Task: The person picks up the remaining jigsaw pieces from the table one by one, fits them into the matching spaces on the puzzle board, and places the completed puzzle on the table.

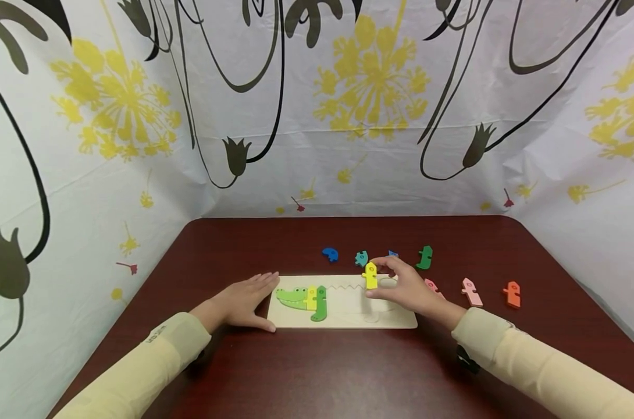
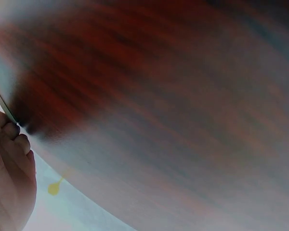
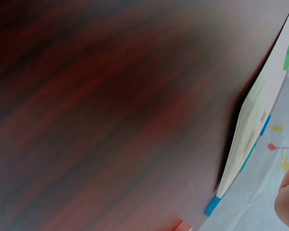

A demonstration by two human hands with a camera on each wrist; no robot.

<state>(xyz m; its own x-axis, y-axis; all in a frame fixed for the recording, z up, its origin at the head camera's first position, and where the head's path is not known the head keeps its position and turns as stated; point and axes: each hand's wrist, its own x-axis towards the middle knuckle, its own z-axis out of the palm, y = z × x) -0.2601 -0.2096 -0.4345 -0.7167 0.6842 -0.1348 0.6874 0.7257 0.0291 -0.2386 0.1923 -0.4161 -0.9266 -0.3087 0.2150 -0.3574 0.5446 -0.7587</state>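
A pale wooden puzzle board [image 1: 348, 320] lies on the dark red table [image 1: 317, 372]. A light green crocodile head, a yellow piece and a green piece [image 1: 319, 302] sit in its left end. My right hand [image 1: 395, 279] pinches a yellow puzzle piece [image 1: 370, 275] just above the board's middle. My left hand [image 1: 246, 299] lies flat on the table with straight fingers, touching the board's left edge. In the left wrist view only my fingers [image 2: 12, 144] against the board's edge show. The right wrist view catches the board [image 3: 253, 130] edge-on.
Loose pieces lie behind and to the right of the board: blue [image 1: 330, 254], teal [image 1: 361, 258], dark green [image 1: 424, 257], two pink [image 1: 472, 292] and orange [image 1: 512, 294]. Patterned white curtain walls [image 1: 317, 116] enclose the table on three sides.
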